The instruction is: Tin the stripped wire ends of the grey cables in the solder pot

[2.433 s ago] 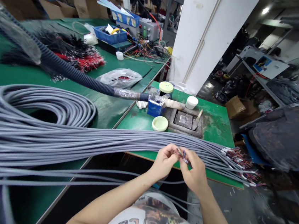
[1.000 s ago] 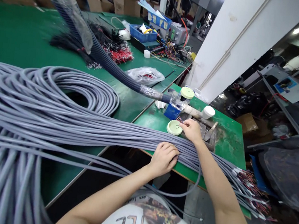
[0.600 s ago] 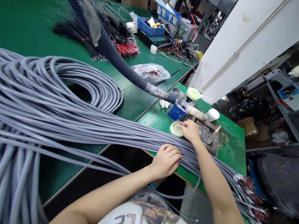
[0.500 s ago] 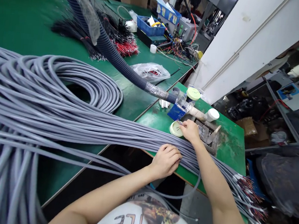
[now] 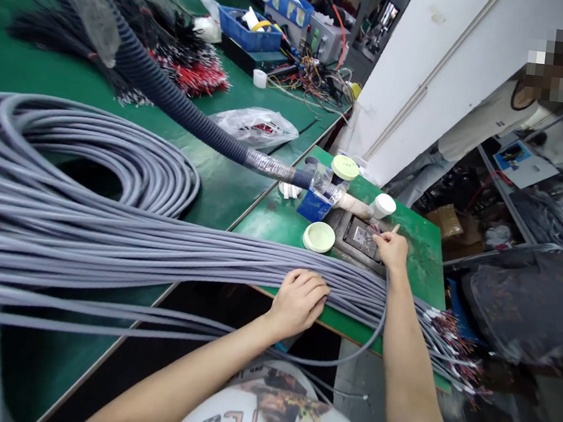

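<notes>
A thick bundle of grey cables [image 5: 236, 258] runs across the bench. My left hand [image 5: 299, 300] lies over its near edge, fingers together and curled on the cables; their undersides are hidden. Pinched in my right hand [image 5: 392, 251] is the end of one grey cable [image 5: 382, 315], which loops down below the bundle. The thin coloured wires [image 5: 376, 230] at that end reach over the silvery surface of a square metal solder pot [image 5: 360, 238]. To the left of the pot sits a shallow pale-yellow dish [image 5: 319, 237].
A ribbed hose [image 5: 173, 95] slants over the bench to a blue box [image 5: 315, 205] beside the pot. Nearby stand a yellow-lidded container [image 5: 345, 167] and a white cup [image 5: 384, 206]. Stripped cable ends [image 5: 453, 343] fan out at right. A person [image 5: 491, 126] is behind the pillar.
My right hand has moved right, carrying the wire ends from the pale-yellow dish to above the solder pot. My left hand stays on the bundle. The view has shifted right.
</notes>
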The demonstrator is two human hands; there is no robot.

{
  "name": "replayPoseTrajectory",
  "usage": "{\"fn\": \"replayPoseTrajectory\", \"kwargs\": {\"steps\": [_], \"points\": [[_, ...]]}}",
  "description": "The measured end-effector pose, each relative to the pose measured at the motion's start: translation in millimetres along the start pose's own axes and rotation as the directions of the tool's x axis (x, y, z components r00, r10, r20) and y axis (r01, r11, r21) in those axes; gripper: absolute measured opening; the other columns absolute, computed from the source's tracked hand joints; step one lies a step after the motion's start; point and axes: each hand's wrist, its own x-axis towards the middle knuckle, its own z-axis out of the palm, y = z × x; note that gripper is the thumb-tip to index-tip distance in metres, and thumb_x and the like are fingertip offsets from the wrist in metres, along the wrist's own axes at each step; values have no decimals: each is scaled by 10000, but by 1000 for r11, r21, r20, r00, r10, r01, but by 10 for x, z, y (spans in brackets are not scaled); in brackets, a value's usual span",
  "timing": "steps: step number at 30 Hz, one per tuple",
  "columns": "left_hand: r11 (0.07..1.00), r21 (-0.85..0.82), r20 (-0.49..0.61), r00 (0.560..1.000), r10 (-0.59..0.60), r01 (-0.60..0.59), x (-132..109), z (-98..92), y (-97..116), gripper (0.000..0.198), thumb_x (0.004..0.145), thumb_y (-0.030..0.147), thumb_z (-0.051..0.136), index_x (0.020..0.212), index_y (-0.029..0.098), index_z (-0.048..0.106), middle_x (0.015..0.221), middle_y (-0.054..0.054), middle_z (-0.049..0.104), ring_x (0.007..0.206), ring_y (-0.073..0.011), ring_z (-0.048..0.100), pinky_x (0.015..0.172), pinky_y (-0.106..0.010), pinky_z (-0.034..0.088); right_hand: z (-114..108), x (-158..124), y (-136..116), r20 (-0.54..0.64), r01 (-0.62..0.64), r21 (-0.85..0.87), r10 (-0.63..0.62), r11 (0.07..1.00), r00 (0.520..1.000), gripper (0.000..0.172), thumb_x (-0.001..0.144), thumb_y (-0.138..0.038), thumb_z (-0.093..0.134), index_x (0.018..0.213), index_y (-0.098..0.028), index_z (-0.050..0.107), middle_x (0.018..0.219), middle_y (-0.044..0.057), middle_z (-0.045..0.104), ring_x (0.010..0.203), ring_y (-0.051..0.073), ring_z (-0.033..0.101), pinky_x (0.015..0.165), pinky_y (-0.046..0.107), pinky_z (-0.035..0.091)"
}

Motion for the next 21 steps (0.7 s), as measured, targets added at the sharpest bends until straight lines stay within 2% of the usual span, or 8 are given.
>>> {"fn": "replayPoseTrajectory", "kwargs": {"steps": [6,21], "points": [[1000,4,-3,1000,5,-5,7,-10,6,162,856,170,514,974,204,621,986,-46,692,1007,-214,589,939,-408,343,208,-5,160,2,-95,-62,95,994,995,273,723,-402,581,617,-189,714,612,58,681,579,176,574,561,265,343],[1000,3,8,1000,-2,2,10,-29,17,169,853,172,523,984,206,624,993,-46,694,1024,-210,591,961,-415,337,252,-19,147,45,-168,-150,176,974,983,220,728,-379,599,673,-213,732,721,78,720,721,215,643,636,269,406]]}}
